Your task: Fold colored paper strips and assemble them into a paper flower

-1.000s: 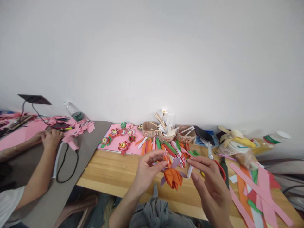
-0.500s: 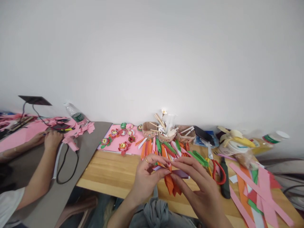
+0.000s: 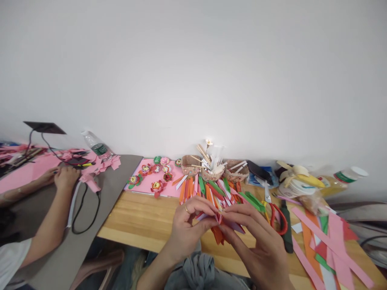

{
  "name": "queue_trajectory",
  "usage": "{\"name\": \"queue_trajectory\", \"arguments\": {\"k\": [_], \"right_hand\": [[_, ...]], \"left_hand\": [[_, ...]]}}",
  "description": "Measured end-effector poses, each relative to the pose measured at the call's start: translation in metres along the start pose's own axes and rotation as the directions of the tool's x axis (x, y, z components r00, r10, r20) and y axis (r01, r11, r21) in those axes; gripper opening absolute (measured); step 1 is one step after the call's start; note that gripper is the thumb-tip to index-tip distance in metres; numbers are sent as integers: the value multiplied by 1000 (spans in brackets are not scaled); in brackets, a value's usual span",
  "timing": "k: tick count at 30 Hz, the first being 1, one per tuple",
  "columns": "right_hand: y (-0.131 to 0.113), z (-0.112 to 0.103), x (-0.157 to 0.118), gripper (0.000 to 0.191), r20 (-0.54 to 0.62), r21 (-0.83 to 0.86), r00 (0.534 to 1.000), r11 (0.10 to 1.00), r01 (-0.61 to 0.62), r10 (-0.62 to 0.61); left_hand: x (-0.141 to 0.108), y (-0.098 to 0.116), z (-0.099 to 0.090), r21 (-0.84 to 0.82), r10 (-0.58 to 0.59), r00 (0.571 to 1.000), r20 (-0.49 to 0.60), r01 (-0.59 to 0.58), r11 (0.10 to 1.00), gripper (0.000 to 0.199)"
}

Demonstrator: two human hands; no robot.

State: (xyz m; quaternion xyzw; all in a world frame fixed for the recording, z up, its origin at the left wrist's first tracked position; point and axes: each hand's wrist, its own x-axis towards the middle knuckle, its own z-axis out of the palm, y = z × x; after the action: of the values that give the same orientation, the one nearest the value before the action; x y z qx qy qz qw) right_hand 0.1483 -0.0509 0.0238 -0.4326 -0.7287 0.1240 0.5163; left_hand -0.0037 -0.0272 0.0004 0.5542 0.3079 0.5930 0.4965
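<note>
Both hands meet over the front edge of the wooden table, pinching a folded paper piece (image 3: 218, 233) of orange, pink and purple paper. My left hand (image 3: 189, 225), with a ring on one finger, grips it from the left between thumb and fingertips. From the right, my right hand (image 3: 256, 237) pinches the same piece with thumb and fingers. Its middle is partly hidden behind the fingertips. Just beyond the hands lie several folded paper strips (image 3: 189, 188) in orange, white, green and pink.
Finished paper flowers (image 3: 157, 186) lie on a pink sheet to the left. Small baskets (image 3: 191, 166) with sticks stand by the wall. Red-handled scissors (image 3: 279, 221), a dark green glue pen-like tool (image 3: 286, 229) and loose strips (image 3: 340, 249) lie right. A co-worker's hands (image 3: 65, 177) rest far left.
The folded paper has turned in my fingers, so its pleated pink end faces me more and less orange hangs below. Both hands stay in nearly the same place.
</note>
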Motion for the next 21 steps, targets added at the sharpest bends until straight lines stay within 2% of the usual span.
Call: {"name": "queue_trajectory", "arguments": {"k": [4, 8, 12, 15, 21], "right_hand": [[0, 0, -1, 13, -2, 6, 1000, 1000, -3, 3], [3, -1, 1, 13, 1, 11, 1000, 1000, -5, 5], [8, -3, 12, 6, 42, 23, 998, 998, -52, 51], [7, -4, 22, 12, 127, 63, 984, 989, -134, 125], [8, -6, 28, 17, 295, 107, 902, 927, -359, 315]], "left_hand": [[0, 0, -1, 40, 73, 997, 11, -74, 996, 11], [2, 0, -1, 39, 69, 997, 33, -70, 997, 13], [10, 2, -1, 19, -39, 999, 26, 39, 999, 9], [18, 3, -2, -22, -139, 989, 47, 140, 990, 11], [25, 0, -5, -67, -294, 950, 103, 302, 951, 19]]}}
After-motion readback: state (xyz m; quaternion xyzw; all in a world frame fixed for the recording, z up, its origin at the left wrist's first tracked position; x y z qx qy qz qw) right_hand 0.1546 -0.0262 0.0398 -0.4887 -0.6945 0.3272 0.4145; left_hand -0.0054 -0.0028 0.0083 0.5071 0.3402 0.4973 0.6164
